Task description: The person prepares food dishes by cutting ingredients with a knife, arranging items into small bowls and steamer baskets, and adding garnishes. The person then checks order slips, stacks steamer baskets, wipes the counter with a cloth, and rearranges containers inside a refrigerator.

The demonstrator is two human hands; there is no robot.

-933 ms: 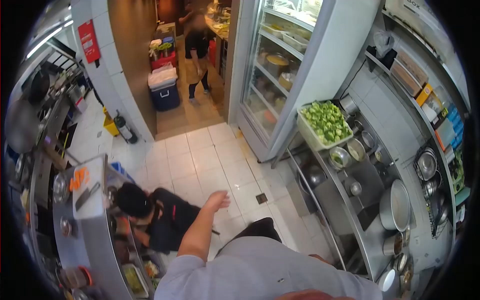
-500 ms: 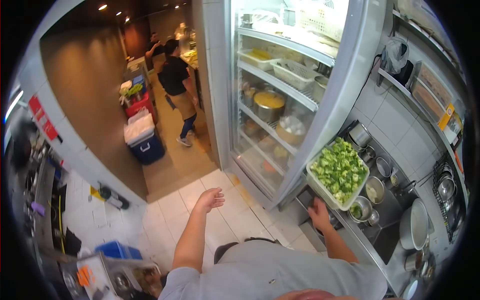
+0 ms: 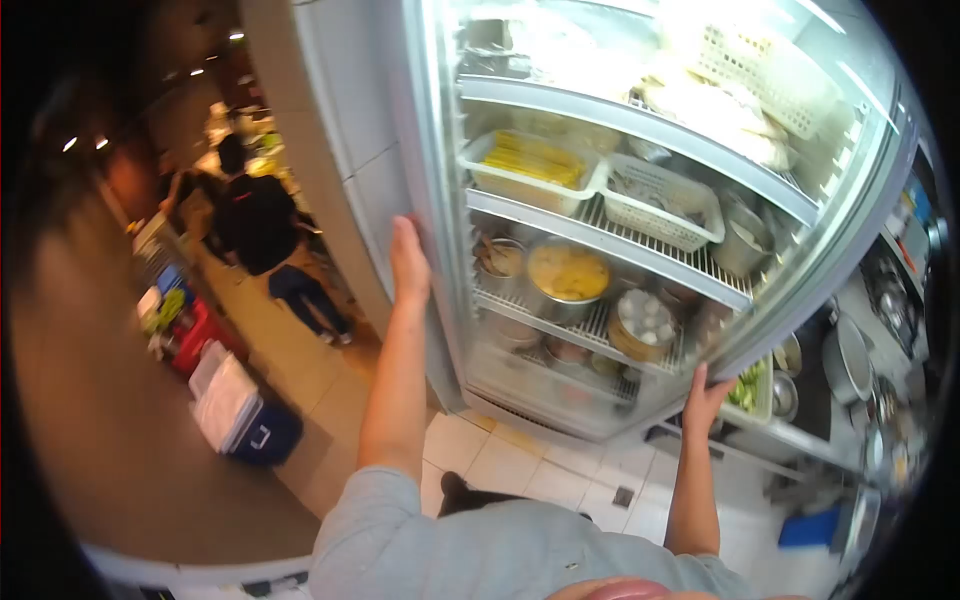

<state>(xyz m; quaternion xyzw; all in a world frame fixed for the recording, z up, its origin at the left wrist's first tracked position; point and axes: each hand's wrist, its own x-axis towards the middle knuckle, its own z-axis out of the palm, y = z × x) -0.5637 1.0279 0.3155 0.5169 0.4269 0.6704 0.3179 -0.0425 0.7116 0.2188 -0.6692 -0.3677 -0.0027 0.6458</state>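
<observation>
A tall glass-fronted fridge stands in front of me. My left hand is raised at its left edge, fingers stretched out, holding nothing; whether it touches the frame I cannot tell. Beside the fridge's lower right edge is my right hand, fingers apart and holding nothing. Inside the fridge are a tray of yellow food, a white basket, a pot with yellow contents and a round container of white balls. A tub of chopped greens is partly visible just right of my right hand.
Through the doorway on the left, a person in dark clothes faces away, with another person farther back. A dark blue cooler and a red crate stand along the passage. Right of the fridge, a metal counter holds a large pot.
My view has turned right and closer to the fridge, which now fills the middle. Both hands have moved up to its sides. The tub of greens is now largely hidden behind the fridge edge.
</observation>
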